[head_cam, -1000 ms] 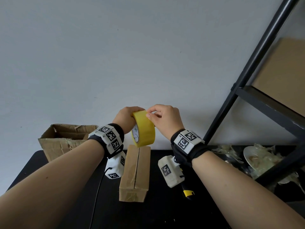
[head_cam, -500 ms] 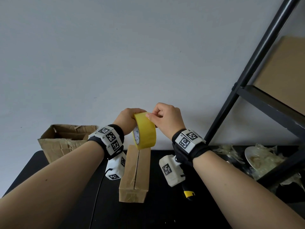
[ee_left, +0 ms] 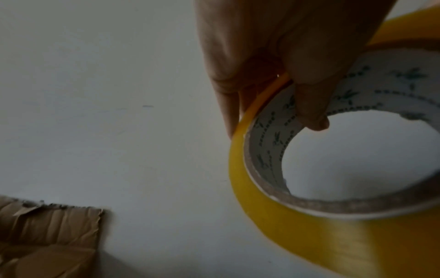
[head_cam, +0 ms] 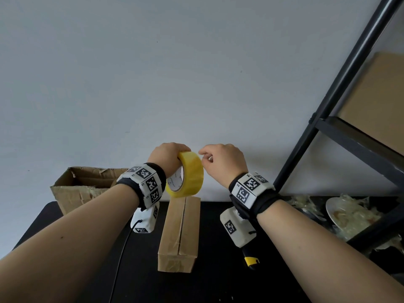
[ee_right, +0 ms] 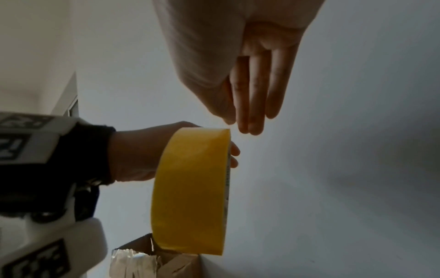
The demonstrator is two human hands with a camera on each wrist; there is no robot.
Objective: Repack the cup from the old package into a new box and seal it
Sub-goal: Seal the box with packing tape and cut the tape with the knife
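Note:
My left hand (head_cam: 168,156) holds a yellow tape roll (head_cam: 190,176) upright in the air, fingers over its top and thumb (ee_left: 309,105) inside the printed core. My right hand (head_cam: 203,155) hovers just right of the roll's upper edge. In the right wrist view its fingers (ee_right: 250,105) are nearly straight, the thumb tip lies close to them, and no tape shows between them. Below the roll a closed brown box (head_cam: 180,228) lies on the black table (head_cam: 218,281), its centre seam facing up. A torn, open old box (head_cam: 80,186) stands at the back left. No cup is in view.
A black metal shelf frame (head_cam: 328,106) rises at the right, with cardboard on its shelf. A white plate (head_cam: 332,213) with crumpled clear wrap lies under it. A yellow-and-black knife (head_cam: 251,260) rests on the table below my right wrist. A black cable (head_cam: 122,254) hangs from my left wrist.
My right hand's fingertips, which were pinching at the top of the roll, have come off it and moved slightly right. The left hand still holds the roll, now tilted a little.

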